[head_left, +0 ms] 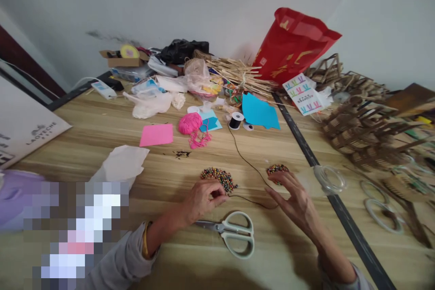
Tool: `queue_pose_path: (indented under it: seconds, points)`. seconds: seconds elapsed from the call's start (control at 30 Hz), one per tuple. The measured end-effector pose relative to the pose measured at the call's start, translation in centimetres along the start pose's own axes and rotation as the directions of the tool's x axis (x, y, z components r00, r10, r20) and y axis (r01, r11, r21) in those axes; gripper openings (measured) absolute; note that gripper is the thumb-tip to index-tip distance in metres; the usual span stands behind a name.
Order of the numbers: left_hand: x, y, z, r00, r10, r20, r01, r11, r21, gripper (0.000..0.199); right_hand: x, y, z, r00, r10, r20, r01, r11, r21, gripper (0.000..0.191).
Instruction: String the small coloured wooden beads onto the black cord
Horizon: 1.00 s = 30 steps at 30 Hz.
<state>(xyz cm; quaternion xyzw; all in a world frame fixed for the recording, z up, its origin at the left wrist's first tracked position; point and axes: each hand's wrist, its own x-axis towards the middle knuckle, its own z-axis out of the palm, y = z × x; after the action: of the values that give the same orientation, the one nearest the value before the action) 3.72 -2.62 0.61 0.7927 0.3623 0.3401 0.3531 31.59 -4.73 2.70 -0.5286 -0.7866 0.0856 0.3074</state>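
My left hand [205, 198] is closed in a pinch at the end of a thin black cord [249, 199], just in front of a loose pile of multicoloured beads [219, 177]. The cord loops right and runs back to a black spool [236, 120] standing farther away. My right hand [295, 197] has its fingers apart, its thumb close to the cord's bend; whether they touch I cannot tell. Beyond its fingers lies a second cluster of beads [274, 170], partly covered by them. Scissors [234, 232] with pale handles lie between my forearms, blades pointing left.
Pink yarn [190, 123], a pink sheet [156, 135] and blue paper [261, 111] lie farther back. A red bag [295, 45] stands behind wooden sticks [238, 72]. At right are small woven baskets [353, 131] and coiled clear tubing [329, 180]. A white box [27, 122] stands left.
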Motion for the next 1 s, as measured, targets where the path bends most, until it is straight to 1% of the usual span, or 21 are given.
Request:
queue_pose_path:
  seconds: [0.03,0.1,0.13,0.17,0.2,0.23,0.27,0.33,0.47,0.6,0.73,0.9,1.0]
  points:
    - [0.0,0.1,0.1,1.000,0.004,0.018,-0.004,1.000,0.003,0.016,0.4,-0.8,0.3,0.997,-0.061,0.040,0.059,0.997,0.039,0.021]
    - [0.0,0.2,0.2,0.999,-0.006,0.039,0.005,1.000,0.016,0.017,1.3,-2.8,1.3,0.978,-0.151,0.144,0.127,0.978,0.165,0.026]
    - [0.0,0.2,0.3,0.999,-0.017,0.038,0.016,1.000,0.026,0.017,1.7,-3.9,2.0,0.961,-0.188,0.202,0.138,0.961,0.239,0.028]
    - [0.0,0.1,0.4,0.999,-0.030,0.032,0.028,0.999,0.037,0.017,2.1,-4.8,2.7,0.939,-0.207,0.273,0.125,0.949,0.291,0.029]
    - [-0.1,0.0,0.5,0.999,-0.043,0.022,0.042,0.998,0.044,0.017,2.4,-5.6,3.4,0.922,-0.205,0.328,0.096,0.943,0.319,0.027]
    - [-0.1,-0.1,0.5,0.998,-0.057,0.008,0.056,0.997,0.048,0.017,2.7,-6.2,4.0,0.915,-0.208,0.347,0.088,0.940,0.330,0.021]
    - [-0.1,-0.3,0.5,0.997,-0.074,-0.007,0.075,0.996,0.044,0.017,3.0,-6.6,4.6,0.909,-0.222,0.353,0.096,0.935,0.342,0.014]
    - [0.0,-0.5,0.4,0.992,-0.125,-0.028,0.126,0.992,0.019,0.019,3.4,-6.9,5.5,0.919,-0.211,0.333,0.073,0.920,0.384,0.006]
    - [0.1,-0.8,-0.1,0.977,-0.214,-0.009,0.213,0.974,-0.084,0.022,3.7,-6.2,6.3,0.945,-0.178,0.276,0.045,0.902,0.429,0.010]
    - [0.2,-0.9,-0.3,0.975,-0.219,0.018,0.219,0.963,-0.157,0.018,3.5,-5.7,6.4,0.945,-0.174,0.278,0.038,0.901,0.433,0.012]
    - [0.2,-0.9,-0.1,0.979,-0.200,0.028,0.202,0.970,-0.133,0.018,3.1,-5.9,6.6,0.949,-0.137,0.284,0.003,0.904,0.427,0.006]
    - [0.2,-0.8,-0.1,0.976,-0.217,0.025,0.219,0.969,-0.112,0.019,3.2,-6.1,6.4,0.958,-0.164,0.237,0.038,0.886,0.461,0.012]
    - [0.3,-0.8,-0.3,0.976,-0.218,0.021,0.219,0.969,-0.117,0.020,3.6,-6.0,6.0,0.961,-0.142,0.239,0.015,0.884,0.467,0.014]
